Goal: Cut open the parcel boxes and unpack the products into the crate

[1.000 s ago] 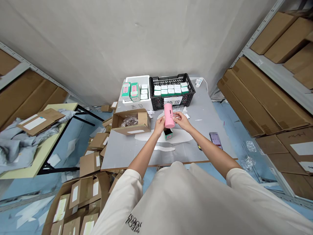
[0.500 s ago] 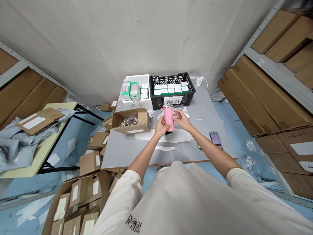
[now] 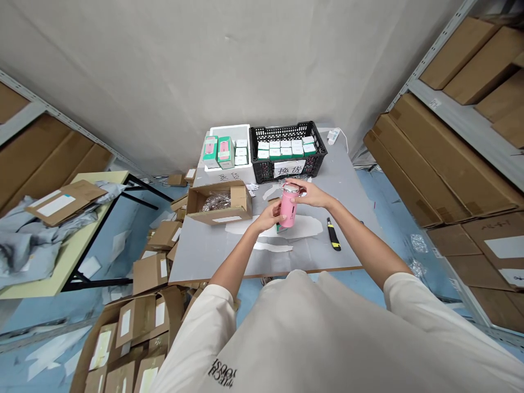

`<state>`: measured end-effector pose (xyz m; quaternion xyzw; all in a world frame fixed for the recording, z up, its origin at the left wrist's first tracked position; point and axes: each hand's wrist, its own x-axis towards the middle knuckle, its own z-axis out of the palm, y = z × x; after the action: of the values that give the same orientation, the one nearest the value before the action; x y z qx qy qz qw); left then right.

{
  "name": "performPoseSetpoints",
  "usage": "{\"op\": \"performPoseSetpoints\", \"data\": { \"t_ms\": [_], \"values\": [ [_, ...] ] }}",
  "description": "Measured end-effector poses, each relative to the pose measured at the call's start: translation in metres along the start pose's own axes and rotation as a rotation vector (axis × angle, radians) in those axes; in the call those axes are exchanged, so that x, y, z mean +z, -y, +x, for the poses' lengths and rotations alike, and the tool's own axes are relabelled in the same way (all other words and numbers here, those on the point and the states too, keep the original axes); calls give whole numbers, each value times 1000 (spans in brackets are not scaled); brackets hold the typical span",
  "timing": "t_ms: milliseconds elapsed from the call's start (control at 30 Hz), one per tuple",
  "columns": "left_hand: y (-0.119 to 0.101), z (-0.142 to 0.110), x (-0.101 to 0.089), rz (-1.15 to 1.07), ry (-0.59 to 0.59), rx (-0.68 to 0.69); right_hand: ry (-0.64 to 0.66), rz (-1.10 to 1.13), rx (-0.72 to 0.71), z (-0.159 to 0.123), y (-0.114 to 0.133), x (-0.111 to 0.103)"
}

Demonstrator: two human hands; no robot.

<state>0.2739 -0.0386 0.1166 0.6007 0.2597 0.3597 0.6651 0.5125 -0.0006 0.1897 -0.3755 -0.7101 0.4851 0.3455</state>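
Note:
A pink insulated bottle [image 3: 287, 210] with a silver lid stands slightly tilted above the grey table. My left hand [image 3: 268, 218] grips its lower body, and my right hand [image 3: 311, 195] wraps around its top near the lid. Just under the bottle, a small green and white box [image 3: 280, 228] is mostly hidden by my left hand. To the right of my hands, a yellow and black utility knife [image 3: 333, 233] lies on the grey table [image 3: 213, 256].
An open cardboard box [image 3: 219, 203] holding bubble wrap stands left of my hands. Behind are a black plastic crate [image 3: 286, 147] and a white foam box [image 3: 227, 148], both holding boxed goods. Cardboard parcels are piled left of the table and shelved on the right.
The bottle has risen and shifted right, leaning slightly. My right hand has moved from its side to its top. My right forearm has moved, uncovering the knife and now hiding the phone.

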Motion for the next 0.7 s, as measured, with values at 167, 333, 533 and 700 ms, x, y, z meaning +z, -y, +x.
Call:
{"op": "performPoseSetpoints", "data": {
  "t_ms": [167,333,533,700],
  "values": [
    [4,-1,-4,97,15,27,-26,-57,-14,0,-3,2],
    [21,-13,-18,615,-247,1,-185,-183,-26,-2,-8,3],
    [38,-30,-21,1035,-328,-176,-356,-169,-21,-1,-9,5],
    [48,-35,-17,981,-359,-301,-425,-94,-35,3,-13,20]
  ]
}}
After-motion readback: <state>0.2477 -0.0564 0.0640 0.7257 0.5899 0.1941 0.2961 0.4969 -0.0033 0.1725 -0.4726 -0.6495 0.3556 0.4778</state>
